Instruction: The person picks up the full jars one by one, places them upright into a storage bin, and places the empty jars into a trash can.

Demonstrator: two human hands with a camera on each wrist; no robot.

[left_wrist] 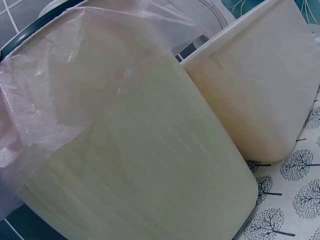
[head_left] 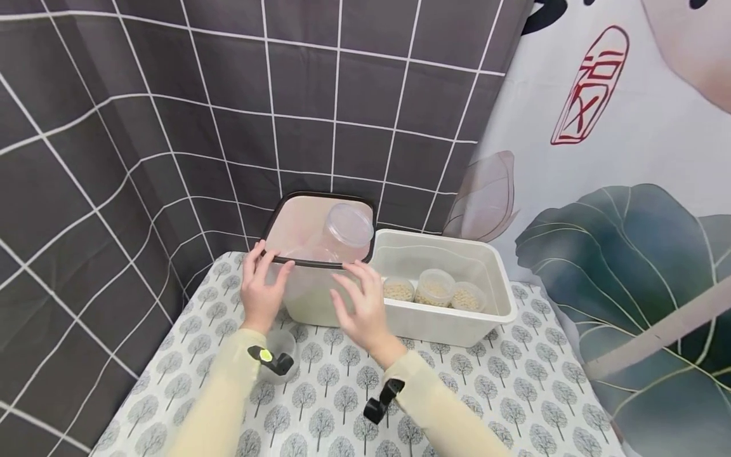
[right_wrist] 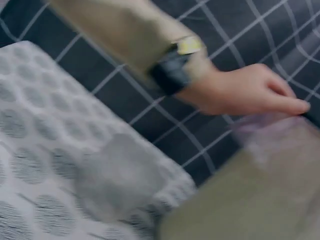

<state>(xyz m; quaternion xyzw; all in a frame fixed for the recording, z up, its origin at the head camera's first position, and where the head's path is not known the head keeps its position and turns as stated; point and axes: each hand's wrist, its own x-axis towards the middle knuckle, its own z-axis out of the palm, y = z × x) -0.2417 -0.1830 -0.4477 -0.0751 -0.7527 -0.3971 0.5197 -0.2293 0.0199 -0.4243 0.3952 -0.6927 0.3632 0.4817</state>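
A pale bin (head_left: 311, 298) with a dark rim stands upright, its clear plastic bag (left_wrist: 50, 100) folded over the outside. At the left front corner of the rim is my left hand (head_left: 261, 292); in the right wrist view its thumb and fingers (right_wrist: 287, 105) pinch the bag at the edge. My right hand (head_left: 365, 311) is at the front right of the rim, fingers apart and slightly bent, fingertips close to the edge. A clear round tub (head_left: 349, 225) shows in the bin's mouth, towards the right.
A white rectangular basket (head_left: 445, 327) stands right beside the bin, holding three clear tubs (head_left: 435, 287) of small beige pieces. A clear round piece (head_left: 281, 355) lies on the tree-print tablecloth (head_left: 322, 422) below my left wrist. Dark checked cloth (head_left: 302, 82) hangs behind.
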